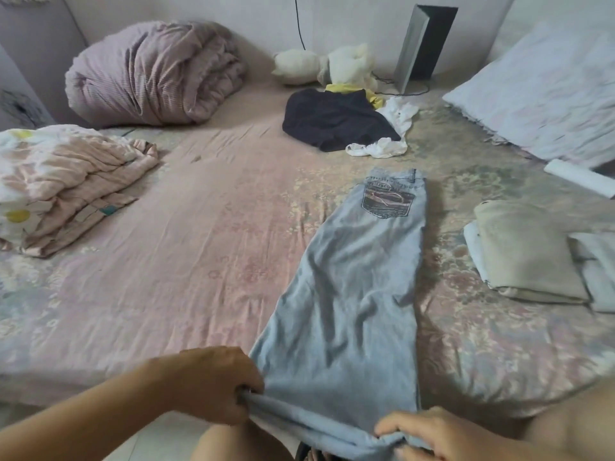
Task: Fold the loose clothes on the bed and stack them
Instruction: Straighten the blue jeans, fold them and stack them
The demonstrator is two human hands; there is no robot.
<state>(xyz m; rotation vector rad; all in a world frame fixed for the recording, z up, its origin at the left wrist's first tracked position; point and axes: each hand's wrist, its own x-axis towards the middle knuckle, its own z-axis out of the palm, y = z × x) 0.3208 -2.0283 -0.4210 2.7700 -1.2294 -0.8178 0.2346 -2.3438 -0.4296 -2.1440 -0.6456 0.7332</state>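
Light blue jeans [352,294] lie lengthwise on the bed, folded leg on leg, waistband and patterned back pocket at the far end. My left hand [213,384] grips the left corner of the leg hems at the bed's near edge. My right hand [429,434] holds the right corner of the hems, fingers curled over the cloth. A loose pile lies further back: a dark garment [332,119], white cloth [386,144] and something yellow [342,88]. Folded beige and grey clothes [522,251] sit stacked at the right.
A rolled mauve quilt [149,71] and a folded pink blanket [66,184] occupy the left side. A pillow [545,94], a white roll [579,176], a plush toy [332,64] and a leaning dark panel [426,44] with a cable are at the back and right. The flowered sheet [186,247] spreads between.
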